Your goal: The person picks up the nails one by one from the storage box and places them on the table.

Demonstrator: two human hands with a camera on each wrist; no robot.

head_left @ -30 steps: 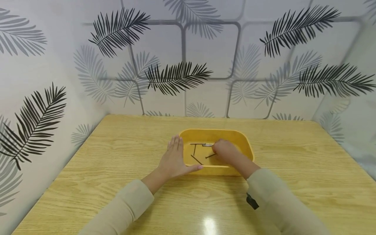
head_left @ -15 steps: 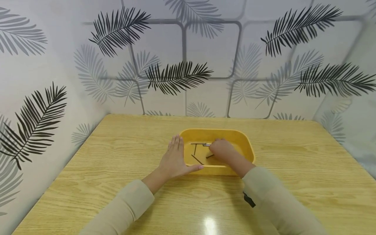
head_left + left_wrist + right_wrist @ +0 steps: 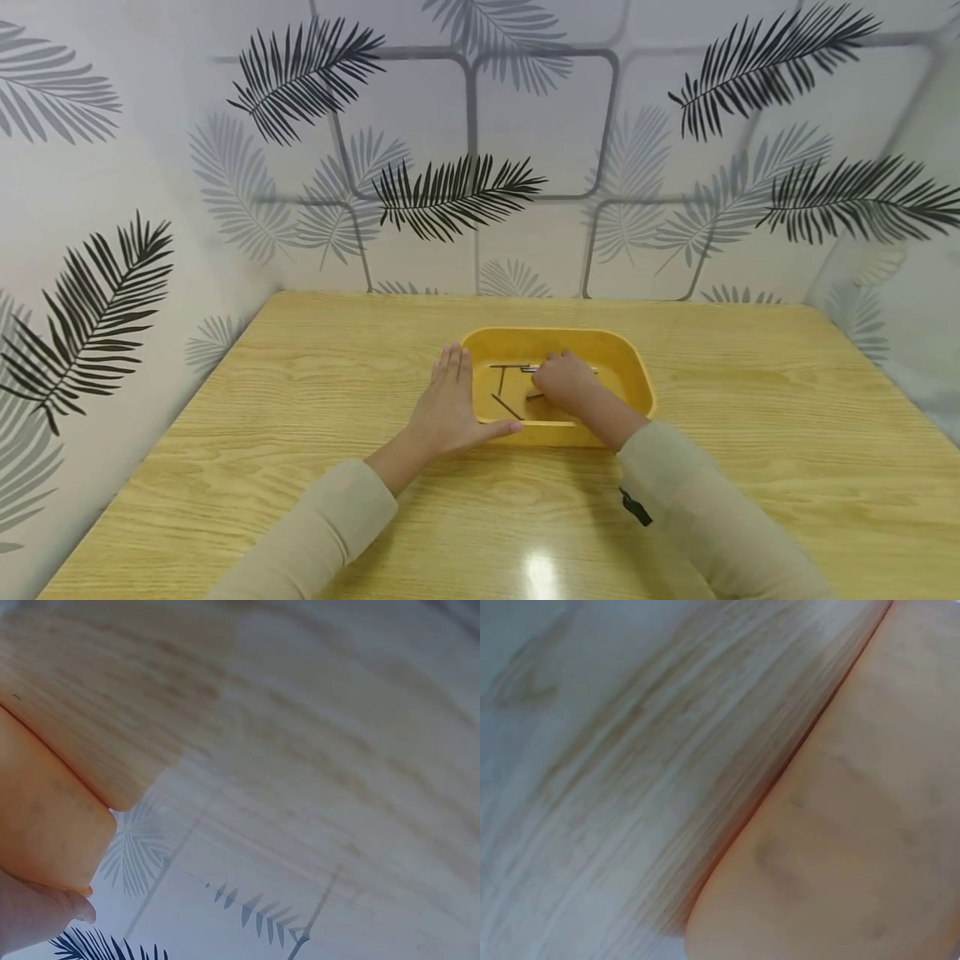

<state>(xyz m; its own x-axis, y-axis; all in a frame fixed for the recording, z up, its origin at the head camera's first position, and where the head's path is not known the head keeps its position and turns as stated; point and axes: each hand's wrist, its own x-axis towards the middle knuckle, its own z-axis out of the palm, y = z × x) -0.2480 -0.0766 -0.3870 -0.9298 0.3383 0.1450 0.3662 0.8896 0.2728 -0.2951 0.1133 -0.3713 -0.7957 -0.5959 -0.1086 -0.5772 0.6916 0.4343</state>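
A yellow tray [image 3: 634, 367] sits mid-table with several thin dark sticks [image 3: 507, 406] lying on its floor. My left hand [image 3: 447, 405] lies flat against the tray's left wall, fingers straight and thumb along the front wall. My right hand [image 3: 567, 384] is down inside the tray with curled fingers over the sticks, next to a small silvery piece [image 3: 529, 368]. Its fingertips are hidden, so any hold is unclear. The left wrist view shows the tray wall [image 3: 37, 825] beside a fingertip [image 3: 45, 915]. The right wrist view is a blur of tray wall [image 3: 855, 825] and wood.
The wooden table [image 3: 300, 400] stretches bare to both sides and in front of the tray. Leaf-patterned walls [image 3: 480, 150] close in the back and both sides. Beige sleeves [image 3: 675, 492] cover both forearms.
My right hand has slid a little to the left inside the tray, covering more of one stick. The left hand and the tray have stayed put.
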